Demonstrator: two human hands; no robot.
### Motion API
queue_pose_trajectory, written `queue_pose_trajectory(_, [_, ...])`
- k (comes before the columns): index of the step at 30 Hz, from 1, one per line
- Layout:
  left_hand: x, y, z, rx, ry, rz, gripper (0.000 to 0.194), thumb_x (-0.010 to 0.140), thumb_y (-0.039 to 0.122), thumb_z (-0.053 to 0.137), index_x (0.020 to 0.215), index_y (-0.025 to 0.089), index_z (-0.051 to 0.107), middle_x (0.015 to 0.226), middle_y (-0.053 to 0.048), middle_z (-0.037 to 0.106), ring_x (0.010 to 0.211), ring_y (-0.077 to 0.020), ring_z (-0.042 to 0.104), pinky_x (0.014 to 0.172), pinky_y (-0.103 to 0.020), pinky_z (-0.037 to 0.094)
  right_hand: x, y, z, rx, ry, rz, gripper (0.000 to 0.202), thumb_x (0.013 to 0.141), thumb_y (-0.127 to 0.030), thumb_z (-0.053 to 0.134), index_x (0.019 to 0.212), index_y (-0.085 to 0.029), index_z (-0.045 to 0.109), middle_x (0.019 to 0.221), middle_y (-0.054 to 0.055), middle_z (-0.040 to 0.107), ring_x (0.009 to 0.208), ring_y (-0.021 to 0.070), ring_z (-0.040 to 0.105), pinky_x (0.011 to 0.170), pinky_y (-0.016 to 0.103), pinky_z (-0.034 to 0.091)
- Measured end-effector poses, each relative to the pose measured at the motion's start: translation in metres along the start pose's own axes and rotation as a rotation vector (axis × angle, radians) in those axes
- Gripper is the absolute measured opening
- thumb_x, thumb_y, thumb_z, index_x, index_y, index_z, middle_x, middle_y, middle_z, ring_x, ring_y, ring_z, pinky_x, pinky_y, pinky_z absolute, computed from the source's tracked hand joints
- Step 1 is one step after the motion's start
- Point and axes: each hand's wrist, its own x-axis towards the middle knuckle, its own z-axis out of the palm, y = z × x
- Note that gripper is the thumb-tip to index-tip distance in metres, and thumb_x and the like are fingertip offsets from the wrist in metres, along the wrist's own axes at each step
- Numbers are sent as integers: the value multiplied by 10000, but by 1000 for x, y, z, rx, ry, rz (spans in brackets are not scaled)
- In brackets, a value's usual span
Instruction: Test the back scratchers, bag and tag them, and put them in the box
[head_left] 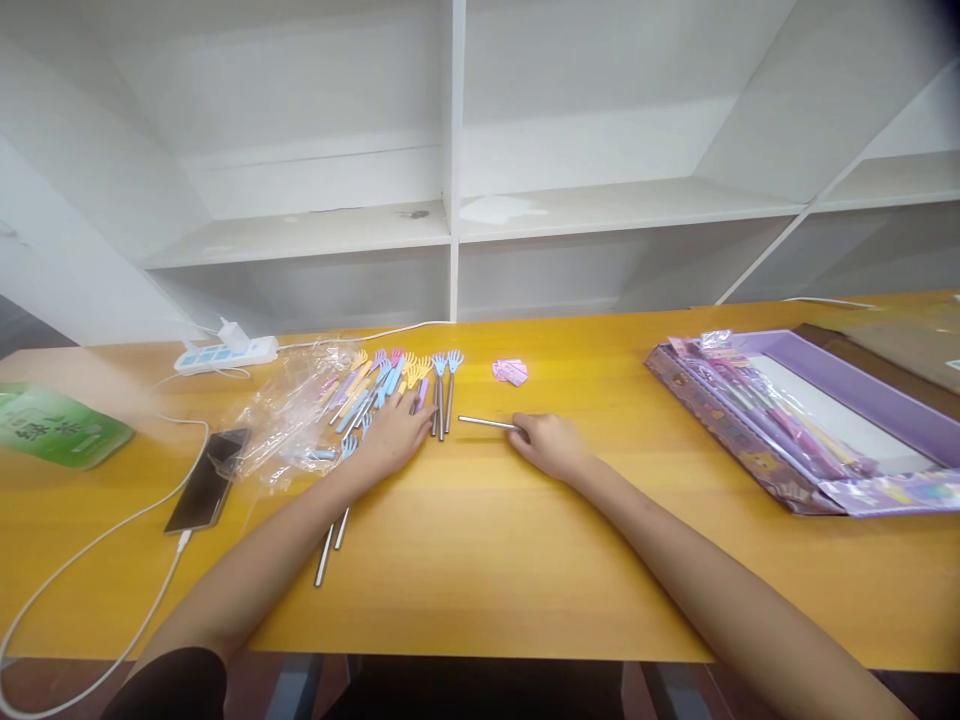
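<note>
Head | right hand (551, 443): grip clamped on rod (485, 422) | left hand (394, 435) palm-down, grip unclear

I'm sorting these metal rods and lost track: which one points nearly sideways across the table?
The metal rod held in the right hand; the other visible rods run mostly front to back.

A black sleeve (174, 686) is ending by the table's (465, 570) near edge; over the table, the left hand (394, 436) and right hand (553, 446) are showing bare.
</note>
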Motion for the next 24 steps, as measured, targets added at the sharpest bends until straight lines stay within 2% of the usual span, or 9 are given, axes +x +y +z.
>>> queue_pose_trajectory(5, [-1, -1, 5, 19, -21, -33, 293, 1042, 217, 438, 1216, 191, 672, 1165, -141, 646, 1103, -300, 552, 963, -421, 467, -1, -6, 1, 15, -25, -21, 257, 1018, -328, 500, 830, -216, 634, 794, 56, 738, 651, 174, 612, 591, 299, 232])
queue_pose_trajectory(11, [-2, -2, 10, 23, -22, -56, 230, 1040, 268, 482, 1110, 219, 696, 1081, -121, 679, 1082, -310, 558, 934, -421, 453, -1, -7, -2, 16, -39, -11, 255, 1017, -315, 491, 830, -213, 632, 796, 48, 737, 651, 165, 601, 593, 294, 225])
queue_pose_trajectory(14, [-3, 1, 10, 22, -15, -73, 295, 1017, 236, 498, 1252, 243, 677, 1056, -117, 700, 1085, -324, 564, 920, -431, 448, -2, -7, -2, 12, -47, -6, 257, 1016, -316, 483, 842, -213, 642, 804, 49, 739, 663, 168, 605, 594, 296, 226])
queue_pose_trajectory(17, [-3, 4, 8, 8, 12, -115, 527, 941, 177, 547, 1465, 235, 557, 1062, -116, 722, 1085, -339, 578, 915, -440, 452, -2, -7, -3, 9, -54, -5, 265, 1020, -316, 472, 856, -214, 654, 812, 54, 742, 680, 174, 614, 599, 298, 234])
queue_pose_trajectory(21, [-1, 4, 7, -32, 63, -223, 488, 908, 154, 527, 1392, 146, 593, 1037, -145, 700, 1014, -329, 611, 877, -432, 474, -1, -7, -4, 9, -66, -12, 276, 1027, -322, 472, 856, -217, 661, 821, 52, 746, 689, 177, 623, 604, 296, 246])
queue_pose_trajectory(24, [0, -2, 10, -149, 98, -256, 446, 916, 134, 486, 1342, 140, 622, 1015, -135, 668, 972, -299, 623, 857, -415, 498, -1, -3, -8, 10, -81, -13, 325, 1041, -377, 483, 821, -218, 661, 806, 54, 744, 683, 180, 630, 604, 295, 257])
